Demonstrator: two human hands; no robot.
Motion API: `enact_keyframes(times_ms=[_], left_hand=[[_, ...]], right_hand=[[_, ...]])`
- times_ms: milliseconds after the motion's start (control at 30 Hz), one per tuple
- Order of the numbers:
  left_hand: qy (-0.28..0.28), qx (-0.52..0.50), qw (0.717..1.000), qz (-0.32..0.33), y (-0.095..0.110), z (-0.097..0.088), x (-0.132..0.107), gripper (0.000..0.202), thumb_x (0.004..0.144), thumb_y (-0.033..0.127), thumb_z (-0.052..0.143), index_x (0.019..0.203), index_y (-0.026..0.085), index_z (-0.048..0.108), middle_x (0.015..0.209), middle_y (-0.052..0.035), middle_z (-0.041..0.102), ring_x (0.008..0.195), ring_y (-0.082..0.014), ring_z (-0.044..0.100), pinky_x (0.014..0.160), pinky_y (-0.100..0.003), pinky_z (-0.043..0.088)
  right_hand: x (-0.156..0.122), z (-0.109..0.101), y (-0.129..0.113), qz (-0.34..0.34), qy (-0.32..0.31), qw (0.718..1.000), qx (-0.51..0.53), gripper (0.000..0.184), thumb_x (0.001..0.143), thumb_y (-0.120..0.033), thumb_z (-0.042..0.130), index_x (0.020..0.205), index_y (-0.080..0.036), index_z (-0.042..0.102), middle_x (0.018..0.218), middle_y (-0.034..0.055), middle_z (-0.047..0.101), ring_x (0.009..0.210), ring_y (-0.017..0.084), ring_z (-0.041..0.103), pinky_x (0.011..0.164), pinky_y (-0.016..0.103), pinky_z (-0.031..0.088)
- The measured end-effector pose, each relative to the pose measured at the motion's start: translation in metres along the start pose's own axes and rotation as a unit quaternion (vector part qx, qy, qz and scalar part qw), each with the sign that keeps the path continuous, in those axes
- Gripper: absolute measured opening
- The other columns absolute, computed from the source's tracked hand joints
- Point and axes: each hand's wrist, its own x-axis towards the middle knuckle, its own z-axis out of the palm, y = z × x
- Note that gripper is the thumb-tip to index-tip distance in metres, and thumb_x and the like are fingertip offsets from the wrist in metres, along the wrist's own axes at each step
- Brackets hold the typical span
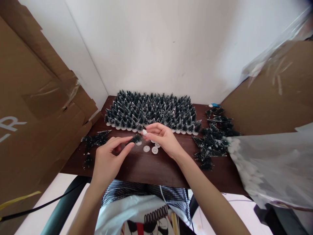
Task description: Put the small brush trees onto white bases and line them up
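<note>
My left hand point(107, 160) pinches a small dark green bottle-brush tree point(135, 139), which lies sideways with its stem end pointing right. A small white round base point(144, 132) is pinched in the fingertips of my right hand point(162, 137), right at the tree's stem end. Three loose white bases point(151, 148) lie on the dark brown table point(151, 169) under my hands. Behind them stand dense rows of finished trees on white bases point(151, 112).
A pile of bare trees point(212, 137) lies on the right, a smaller pile point(95, 140) on the left. Cardboard boxes point(36, 107) flank the table; a clear plastic bag of white bases point(269, 163) hangs at right. A white wall is behind.
</note>
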Motion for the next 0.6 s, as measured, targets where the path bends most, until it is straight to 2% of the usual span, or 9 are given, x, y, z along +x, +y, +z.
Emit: enact_keyframes(times_ms=[600], left_hand=[[0.027,-0.002,0.999,0.036,0.0054,0.0001,-0.0019,0.017,0.085,0.033,0.072,0.099,0.026,0.080,0.073,0.0041,0.063,0.062,-0.0102,0.048,0.062,-0.024,0.041]], right_hand=[[0.0001,0.0002,-0.0016,0.016,-0.005,1.000,0.013,0.032,0.070,-0.030,0.088,0.095,-0.021,0.071,0.089,0.0011,0.077,0.079,0.014,0.072,0.079,0.031,0.059]])
